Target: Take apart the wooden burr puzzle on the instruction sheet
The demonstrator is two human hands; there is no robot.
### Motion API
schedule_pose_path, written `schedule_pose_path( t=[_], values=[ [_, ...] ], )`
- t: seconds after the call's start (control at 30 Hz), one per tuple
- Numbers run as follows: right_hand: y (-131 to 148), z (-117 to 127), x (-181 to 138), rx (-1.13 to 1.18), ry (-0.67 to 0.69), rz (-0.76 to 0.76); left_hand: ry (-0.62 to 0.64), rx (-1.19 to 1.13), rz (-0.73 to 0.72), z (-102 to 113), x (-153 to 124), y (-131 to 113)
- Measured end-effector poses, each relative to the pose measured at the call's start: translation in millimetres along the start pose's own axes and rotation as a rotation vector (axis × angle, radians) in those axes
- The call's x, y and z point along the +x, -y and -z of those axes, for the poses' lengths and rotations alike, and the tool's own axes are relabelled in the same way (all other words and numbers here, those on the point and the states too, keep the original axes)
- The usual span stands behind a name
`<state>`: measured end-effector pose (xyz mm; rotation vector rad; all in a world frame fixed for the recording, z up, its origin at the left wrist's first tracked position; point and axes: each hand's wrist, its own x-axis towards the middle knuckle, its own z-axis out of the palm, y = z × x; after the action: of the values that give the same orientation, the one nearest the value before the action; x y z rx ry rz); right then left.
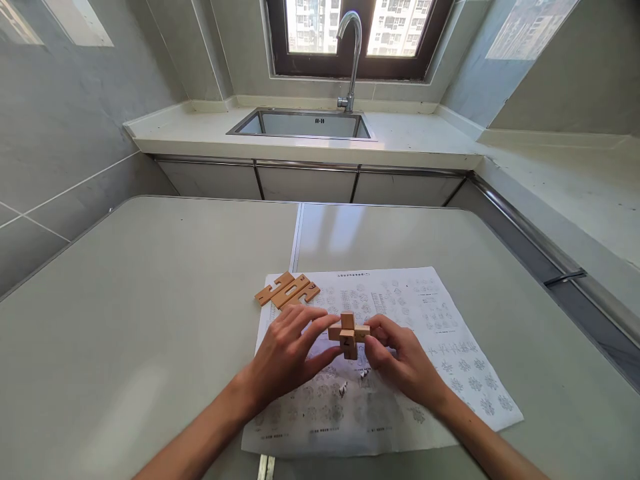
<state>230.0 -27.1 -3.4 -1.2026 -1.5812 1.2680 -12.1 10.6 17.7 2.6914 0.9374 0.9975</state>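
Surface: a pale grey table [150, 320] with a seam down its middle.
On it: a printed instruction sheet [440, 333], lying flat across the seam.
Beside the sheet's far-left corner: three notched wooden pieces [287, 290], lying partly on the sheet.

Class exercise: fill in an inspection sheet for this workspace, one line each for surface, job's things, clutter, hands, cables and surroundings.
Surface: grey two-panel table, a seam down its middle.
Job's things: cross-shaped wooden interlocking puzzle, held over a white printed diagram sheet; three loose notched wooden pieces lie side by side at the sheet's far left corner.
Clutter: two small white scraps on the sheet.
Hands: left hand and right hand each grip one side of the puzzle.
Cables: nothing seen.
Surroundings: steel sink with chrome tap, window behind, grey tiled walls.
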Motion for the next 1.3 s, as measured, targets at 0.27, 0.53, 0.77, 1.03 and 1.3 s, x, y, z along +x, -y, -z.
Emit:
schedule_pose_path(
  t=[0.27,0.53,0.77,1.03,1.3],
  values=[
    [4.2,-2.3,-0.1,0.268,0.193,-0.006,0.209,-0.676,0.452,-1.9,0.7,-13.6],
    [5.8,-3.5,-1.0,-0.046,0.230,0.040,0.211,-0.810,0.481,0.6,2.3,-19.5],
    [14.8,6.6,1.8,0.115,0.453,0.027,0.231,-0.916,0.354,2.6,2.2,-18.9],
    [8.7,16.6,0.1,0.274,0.667,-0.172,0.318,-0.941,0.309,10.8,3.5,-18.4],
    [10.6,6.2,1.0,0.179,0.455,-0.045,0.252,-0.861,0.282,9.6,1.1,-15.4]
  ],
)
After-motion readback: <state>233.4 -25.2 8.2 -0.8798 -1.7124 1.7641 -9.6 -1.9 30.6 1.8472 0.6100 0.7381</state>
